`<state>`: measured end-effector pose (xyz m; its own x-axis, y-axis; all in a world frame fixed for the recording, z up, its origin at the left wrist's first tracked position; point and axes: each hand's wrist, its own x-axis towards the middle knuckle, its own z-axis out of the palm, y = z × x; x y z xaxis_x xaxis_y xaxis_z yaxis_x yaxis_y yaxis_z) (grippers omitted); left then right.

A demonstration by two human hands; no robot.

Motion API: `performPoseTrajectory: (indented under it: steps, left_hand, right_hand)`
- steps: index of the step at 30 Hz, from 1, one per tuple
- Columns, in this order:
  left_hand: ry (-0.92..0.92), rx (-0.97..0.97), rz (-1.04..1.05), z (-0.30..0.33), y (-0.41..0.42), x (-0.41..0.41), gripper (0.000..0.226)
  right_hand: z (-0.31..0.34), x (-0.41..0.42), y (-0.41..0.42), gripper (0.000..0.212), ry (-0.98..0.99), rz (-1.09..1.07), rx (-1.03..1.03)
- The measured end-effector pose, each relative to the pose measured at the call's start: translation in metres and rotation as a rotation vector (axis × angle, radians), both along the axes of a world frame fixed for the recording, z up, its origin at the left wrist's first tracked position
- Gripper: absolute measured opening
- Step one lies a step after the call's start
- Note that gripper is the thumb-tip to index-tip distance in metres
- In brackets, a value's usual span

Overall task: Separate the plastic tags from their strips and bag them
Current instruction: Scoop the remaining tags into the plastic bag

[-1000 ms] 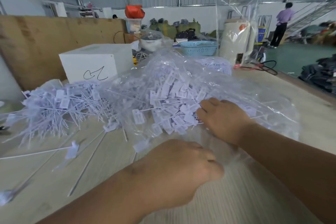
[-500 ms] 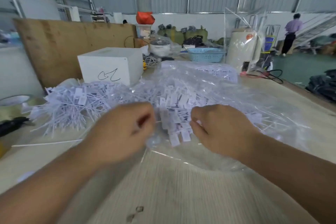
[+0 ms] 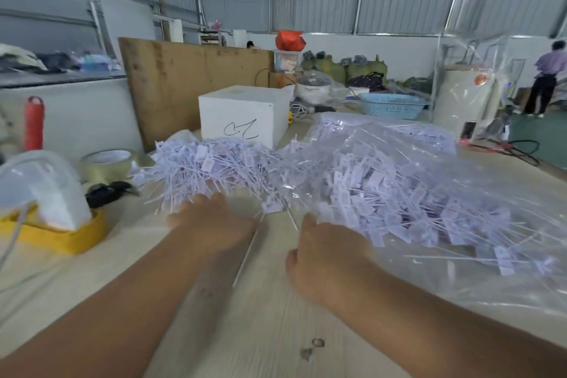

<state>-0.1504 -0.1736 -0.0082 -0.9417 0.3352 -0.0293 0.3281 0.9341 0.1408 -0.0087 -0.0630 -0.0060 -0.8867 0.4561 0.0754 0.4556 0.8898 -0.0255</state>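
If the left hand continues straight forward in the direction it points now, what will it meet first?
Most likely the loose pile of white tags: the left hand already reaches its near edge, pointing into it. The image is blurred, so contact is unclear.

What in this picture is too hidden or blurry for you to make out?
- Left hand, head view: motion blur hides whether its fingers grip anything from the loose tag pile.
- Right hand: seen from the back, its fingertips are hidden at the clear bag.
- Printing on the bagged tags: too small and blurred.
- Scrawl on the white box: unreadable.
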Motion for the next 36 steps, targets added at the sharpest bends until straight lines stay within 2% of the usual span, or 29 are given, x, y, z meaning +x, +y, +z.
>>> performPoseTrajectory:
  steps: [2, 4, 8, 12, 14, 17, 19, 22, 24, 26, 28, 30, 33, 36]
  left_hand:
    - [0.009, -0.033, -0.063, -0.001, 0.008, 0.002, 0.091]
    - [0.073, -0.027, -0.169, 0.001, 0.018, 0.006, 0.072]
    - [0.113, 0.014, -0.38, 0.008, 0.036, 0.015, 0.026]
    - [0.171, 0.041, -0.529, 0.012, 0.037, 0.013, 0.011]
    - [0.146, 0.078, -0.549, 0.013, 0.031, 0.011, 0.012]
    - [0.206, 0.081, -0.417, 0.017, 0.023, 0.009, 0.013]
    - [0.247, 0.001, -0.304, 0.023, 0.016, 0.006, 0.023]
    - [0.185, -0.175, -0.2, 0.025, -0.004, 0.004, 0.037]
    - [0.17, -0.213, -0.195, 0.017, -0.01, 0.013, 0.036]
    - [0.243, -0.224, -0.198, 0.01, -0.005, 0.028, 0.028]
    - [0.298, -0.259, -0.21, 0.006, 0.004, 0.038, 0.028]
    - [0.318, -0.273, -0.232, 0.005, 0.009, 0.039, 0.032]
    - [0.331, -0.212, -0.281, 0.002, 0.015, 0.035, 0.027]
    - [0.355, -0.089, -0.386, -0.002, 0.023, 0.033, 0.022]
  right_hand:
    - [-0.001, -0.006, 0.0, 0.057, -0.061, -0.113, 0.017]
    - [0.002, -0.014, -0.002, 0.049, -0.09, -0.139, -0.005]
    - [0.006, -0.027, -0.007, 0.036, -0.013, -0.019, -0.096]
    - [0.003, -0.031, -0.009, 0.036, 0.053, 0.102, -0.097]
    - [0.0, -0.031, -0.01, 0.036, 0.089, 0.159, -0.091]
    - [-0.003, -0.031, -0.016, 0.038, 0.108, 0.218, -0.049]
    - [-0.006, -0.029, -0.016, 0.039, 0.108, 0.262, -0.048]
    - [-0.009, -0.022, -0.01, 0.032, 0.128, 0.346, -0.059]
    - [-0.01, -0.017, -0.008, 0.022, 0.146, 0.396, -0.042]
    - [-0.013, -0.015, -0.009, 0.017, 0.161, 0.427, -0.016]
    - [-0.017, -0.014, -0.009, 0.021, 0.226, 0.419, 0.025]
    - [-0.019, -0.014, -0.009, 0.035, 0.291, 0.341, 0.089]
    - [-0.026, -0.016, -0.006, 0.055, 0.252, 0.196, 0.018]
    - [-0.031, -0.019, -0.001, 0.036, 0.262, 0.172, -0.181]
